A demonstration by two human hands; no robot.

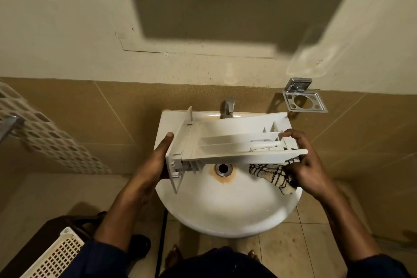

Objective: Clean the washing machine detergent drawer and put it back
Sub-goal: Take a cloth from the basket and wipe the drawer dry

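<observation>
Head view looks down on the drawer [225, 144], held roughly level over the sink [225, 210], just in front of the tap [228, 108]. At the front panel end the left hand [155, 165] clasps it, thumb up along its face; the right hand [309, 165] curls over the rear end and also clutches a checked cloth [273, 174] beneath. Thin white moulded plastic, likely light and stiff, brittle at ribs and clips, slippery if wet. Best held by its two ends, not the thin dividers; the cloth looks soft and limp

The detergent drawer [225, 142] is hiding the far part of the sink [225, 210], the right hand [309, 165] covering part of the cloth [270, 174].
</observation>
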